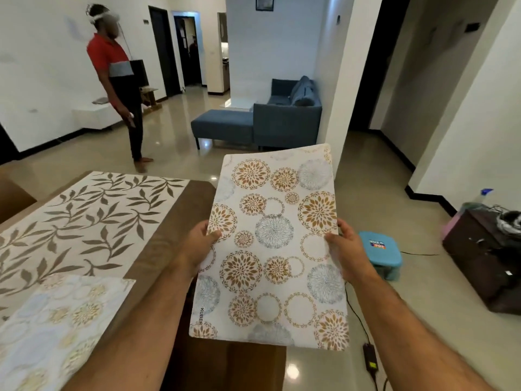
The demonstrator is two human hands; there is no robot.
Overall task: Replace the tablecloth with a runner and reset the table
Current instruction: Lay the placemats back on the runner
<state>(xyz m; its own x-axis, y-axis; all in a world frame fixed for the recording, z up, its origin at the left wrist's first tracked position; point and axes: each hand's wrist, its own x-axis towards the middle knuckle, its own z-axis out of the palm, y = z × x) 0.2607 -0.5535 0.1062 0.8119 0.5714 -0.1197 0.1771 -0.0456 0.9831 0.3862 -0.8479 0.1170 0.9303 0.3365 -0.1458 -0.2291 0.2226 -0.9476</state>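
A white placemat printed with gold and grey flower circles is held up in the air beyond the table's right edge. My left hand grips its left edge, thumb on top. My right hand grips its right edge the same way. On the brown wooden table lies a cream runner with a brown leaf pattern. A second flowered placemat lies flat at the near left, overlapping the runner's side.
A person in a red and grey shirt stands on the tiled floor beyond the table. A blue sofa is further back. A blue stool, a dark cabinet and a power adapter with cable are at the right.
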